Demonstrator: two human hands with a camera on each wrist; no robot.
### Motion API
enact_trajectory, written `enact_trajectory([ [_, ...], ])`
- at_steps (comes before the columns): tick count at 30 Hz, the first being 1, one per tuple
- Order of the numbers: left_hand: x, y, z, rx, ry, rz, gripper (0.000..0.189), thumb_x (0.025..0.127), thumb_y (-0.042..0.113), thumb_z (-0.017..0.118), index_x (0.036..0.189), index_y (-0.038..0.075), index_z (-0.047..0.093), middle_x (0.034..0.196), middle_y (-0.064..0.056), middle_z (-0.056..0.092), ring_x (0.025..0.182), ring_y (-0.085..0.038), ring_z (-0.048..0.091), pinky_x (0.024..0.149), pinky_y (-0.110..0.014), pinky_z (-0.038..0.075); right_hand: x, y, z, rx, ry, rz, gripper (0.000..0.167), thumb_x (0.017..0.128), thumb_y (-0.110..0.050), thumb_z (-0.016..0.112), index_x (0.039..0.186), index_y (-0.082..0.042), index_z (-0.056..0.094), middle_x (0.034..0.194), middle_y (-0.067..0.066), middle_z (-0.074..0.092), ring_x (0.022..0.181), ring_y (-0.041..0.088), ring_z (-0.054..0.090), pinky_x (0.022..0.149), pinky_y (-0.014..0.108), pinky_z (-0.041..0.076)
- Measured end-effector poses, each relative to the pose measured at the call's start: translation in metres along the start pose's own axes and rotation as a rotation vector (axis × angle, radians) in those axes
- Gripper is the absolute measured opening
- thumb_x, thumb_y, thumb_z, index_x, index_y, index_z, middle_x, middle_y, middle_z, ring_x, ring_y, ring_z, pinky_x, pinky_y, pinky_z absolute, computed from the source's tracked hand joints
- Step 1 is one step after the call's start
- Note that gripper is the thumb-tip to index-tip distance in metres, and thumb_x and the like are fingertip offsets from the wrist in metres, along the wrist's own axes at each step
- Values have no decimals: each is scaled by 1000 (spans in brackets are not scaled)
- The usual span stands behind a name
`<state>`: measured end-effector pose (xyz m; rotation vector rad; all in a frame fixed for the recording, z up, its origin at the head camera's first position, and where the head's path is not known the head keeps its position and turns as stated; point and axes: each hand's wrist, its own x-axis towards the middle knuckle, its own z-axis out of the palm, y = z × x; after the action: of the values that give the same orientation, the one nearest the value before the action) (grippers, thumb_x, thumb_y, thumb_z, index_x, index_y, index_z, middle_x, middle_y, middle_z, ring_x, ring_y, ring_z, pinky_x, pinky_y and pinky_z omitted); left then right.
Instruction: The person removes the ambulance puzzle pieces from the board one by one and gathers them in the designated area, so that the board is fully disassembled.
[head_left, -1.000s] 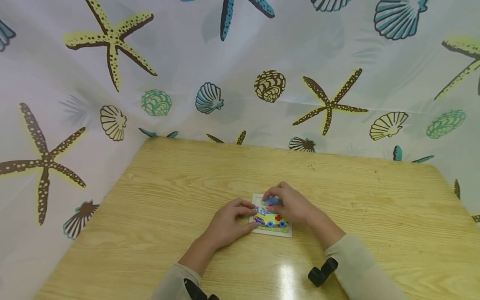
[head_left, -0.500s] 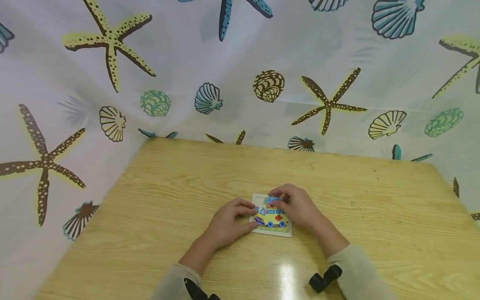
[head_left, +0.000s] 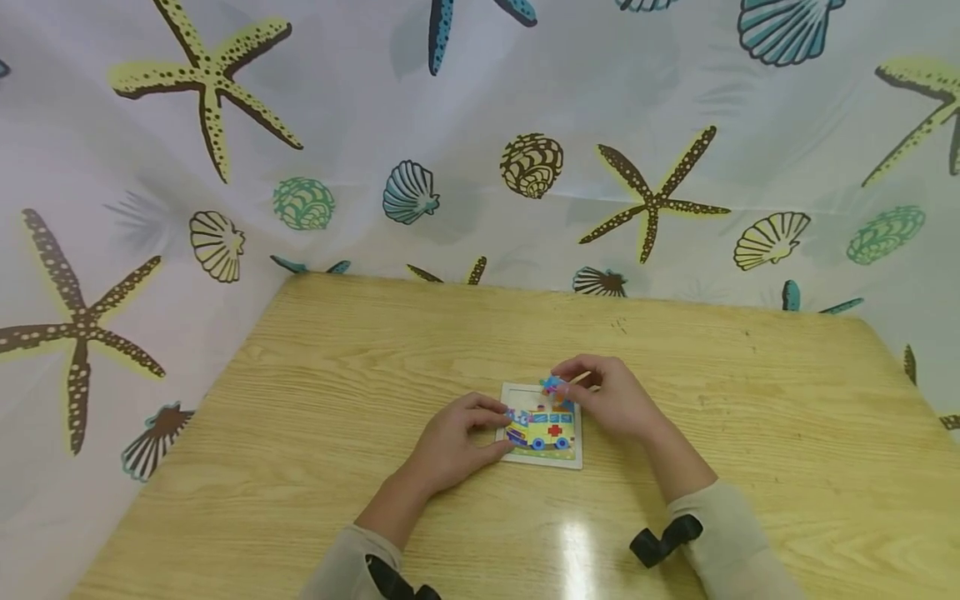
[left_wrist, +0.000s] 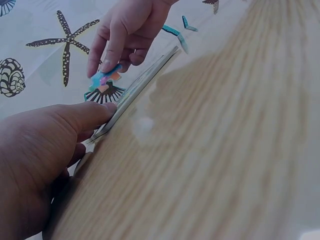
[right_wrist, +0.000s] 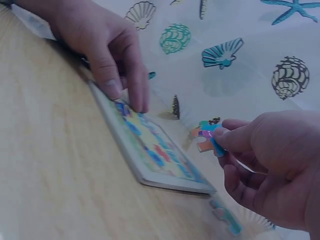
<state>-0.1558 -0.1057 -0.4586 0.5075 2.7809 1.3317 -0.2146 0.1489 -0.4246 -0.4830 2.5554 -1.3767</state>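
Note:
A small square jigsaw puzzle [head_left: 553,442] in a pale frame shows a yellow ambulance with a red cross. Between thumb and fingers, my right hand [head_left: 611,396] pinches a blue, pink and orange puzzle piece [right_wrist: 210,137], raised over the frame's upper right part. At the frame's left edge rests my left hand [head_left: 457,442], its fingertips on the picture and its thumb [left_wrist: 95,115] along the rim. The upper left of the frame is bare, without pieces. In the right wrist view, another loose piece [right_wrist: 225,217] lies just past the frame's corner.
The puzzle lies on a wood-grain table [head_left: 360,358]. A white cloth [head_left: 480,125] printed with starfish and shells hangs behind and at the sides. Black straps [head_left: 666,540] hang at both sleeves.
My right hand has lifted the blue and pink piece from the puzzle's upper area and moved slightly right. The bare part of the frame shows more. My left hand has stayed in place.

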Motion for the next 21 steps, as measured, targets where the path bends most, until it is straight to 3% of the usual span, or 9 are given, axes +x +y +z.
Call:
enact_trajectory([
  [7,0,0,1,1,-4,-17,28,84,26,82,110,16,78,121,8,65,118,-16,60,101,-40,50,-3,5,-20,14,-47,27,22,96,-18,68,116,-10,71,107,11,66,89,25,68,73,32,56],
  [11,0,0,1,-2,-3,-14,28,84,26,82,110,16,78,120,9,65,118,-16,60,100,-40,51,-6,6,-29,58,-68,67,23,97,-16,67,118,-7,70,108,14,63,90,27,69,74,36,59],
  [21,0,1,1,-10,-6,-17,28,84,28,82,110,16,78,121,9,65,118,-16,61,100,-39,51,-13,17,-54,118,-158,58,26,99,-11,62,123,-2,67,116,19,61,92,22,69,81,36,60],
])
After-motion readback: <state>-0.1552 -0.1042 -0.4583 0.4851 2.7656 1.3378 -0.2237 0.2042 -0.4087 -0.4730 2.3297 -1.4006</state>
